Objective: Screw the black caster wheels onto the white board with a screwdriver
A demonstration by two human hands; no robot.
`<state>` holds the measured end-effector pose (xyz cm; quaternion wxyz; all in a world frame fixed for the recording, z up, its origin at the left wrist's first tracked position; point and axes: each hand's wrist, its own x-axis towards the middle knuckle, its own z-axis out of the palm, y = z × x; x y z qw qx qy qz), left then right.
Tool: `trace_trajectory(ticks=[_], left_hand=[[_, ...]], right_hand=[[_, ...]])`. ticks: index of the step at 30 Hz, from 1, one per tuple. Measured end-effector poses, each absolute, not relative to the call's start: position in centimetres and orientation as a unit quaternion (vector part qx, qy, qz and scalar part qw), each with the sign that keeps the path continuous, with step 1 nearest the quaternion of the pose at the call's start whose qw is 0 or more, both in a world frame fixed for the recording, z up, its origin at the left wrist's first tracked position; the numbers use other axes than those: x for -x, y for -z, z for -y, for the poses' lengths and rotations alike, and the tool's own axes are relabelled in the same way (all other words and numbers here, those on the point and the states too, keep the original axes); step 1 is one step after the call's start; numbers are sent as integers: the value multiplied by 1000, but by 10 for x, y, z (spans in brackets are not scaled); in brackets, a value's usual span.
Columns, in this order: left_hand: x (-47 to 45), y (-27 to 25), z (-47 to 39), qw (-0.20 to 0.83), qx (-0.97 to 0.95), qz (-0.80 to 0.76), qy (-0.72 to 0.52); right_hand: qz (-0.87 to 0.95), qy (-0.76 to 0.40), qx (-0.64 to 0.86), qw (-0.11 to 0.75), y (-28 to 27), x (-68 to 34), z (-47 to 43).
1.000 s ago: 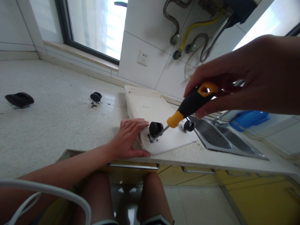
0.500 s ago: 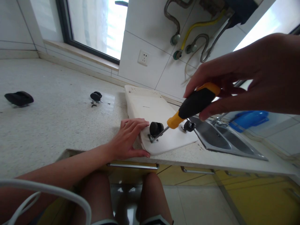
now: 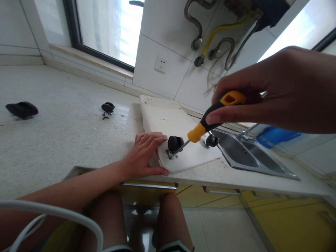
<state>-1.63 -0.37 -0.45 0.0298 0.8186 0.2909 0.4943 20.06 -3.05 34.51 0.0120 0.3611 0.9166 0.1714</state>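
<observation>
My right hand (image 3: 265,94) is closed round the handle of a yellow and black screwdriver (image 3: 197,132), thumb lying along the grip. The screwdriver slants down to the left, its tip at the metal mounting plate of a black caster wheel (image 3: 175,143). That caster stands on the near end of a white panel (image 3: 193,157) lying on the counter. My left hand (image 3: 148,154) grips the panel's near left corner, fingers over the side and thumb at the front edge. A second black caster (image 3: 211,140) sits on the panel's right side.
On the counter (image 3: 65,136) to the left are a loose caster (image 3: 107,107) with several small screws (image 3: 105,115) and another loose caster (image 3: 22,110). A steel sink (image 3: 236,150) lies right of the panel. A white cable (image 3: 65,215) crosses the lower left.
My right hand has turned on the screwdriver handle; its thumb now lies farther forward and the handle has rotated. The tip stays at the caster's plate. My left hand has barely moved.
</observation>
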Motion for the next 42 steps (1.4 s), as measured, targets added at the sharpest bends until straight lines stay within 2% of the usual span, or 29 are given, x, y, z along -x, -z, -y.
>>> trace_trajectory(ticks=[3, 7, 10, 17, 22, 27, 33, 42], left_hand=[[16, 4, 4, 27, -818, -290, -495], [16, 3, 5, 19, -819, -289, -495], [16, 2, 5, 11, -820, -287, -495], [17, 1, 6, 11, -825, -280, -491], [17, 5, 4, 24, -819, -292, -493], [16, 6, 4, 29, -817, -295, -495], [16, 4, 5, 25, -819, -293, -493], [16, 5, 5, 22, -818, -300, -490]], right_hand=[[-916, -184, -357, 2, -356, -211, 34], [-898, -239, -368, 47, -364, -214, 41], [-902, -263, -340, 44, -362, -210, 38], [-926, -121, -358, 19, -341, -193, 37], [-916, -153, -371, 20, -342, -194, 38], [-934, -130, -331, 30, -353, -206, 37], [-947, -188, -259, 20, -357, -215, 30], [-937, -188, -291, 32, -349, -209, 33]])
